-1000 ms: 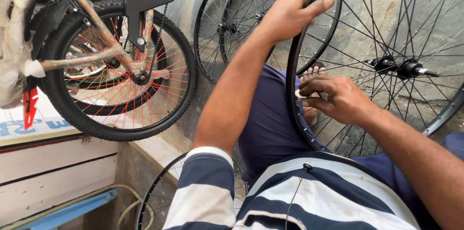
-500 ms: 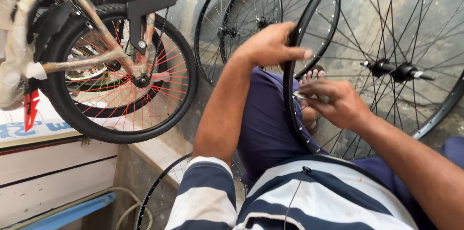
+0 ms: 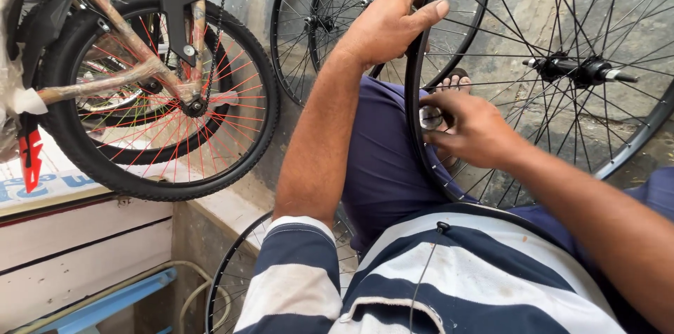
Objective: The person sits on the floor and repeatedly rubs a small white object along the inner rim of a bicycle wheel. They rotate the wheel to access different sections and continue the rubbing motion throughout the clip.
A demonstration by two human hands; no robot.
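A bare black bicycle rim (image 3: 415,106) with thin spokes and a black hub (image 3: 577,71) stands upright across my lap. My left hand (image 3: 386,25) grips the rim's upper left edge, fingers curled over it. My right hand (image 3: 469,129) sits lower on the rim's inner side, fingertips pinched on a small silvery tool (image 3: 429,118) at a spoke end. My blue trousers and a sandalled foot (image 3: 455,83) show behind the spokes.
A small bicycle with a black tyre and red spokes (image 3: 165,99) stands at the left on a pale ledge. Two more bare rims (image 3: 319,25) lean on the grey wall. Another rim (image 3: 228,278) lies low beside my left arm, near a blue bar (image 3: 105,306).
My left hand slid down the rim and back up to its upper edge. My right hand stayed at the same spoke end. The view shifted slightly.
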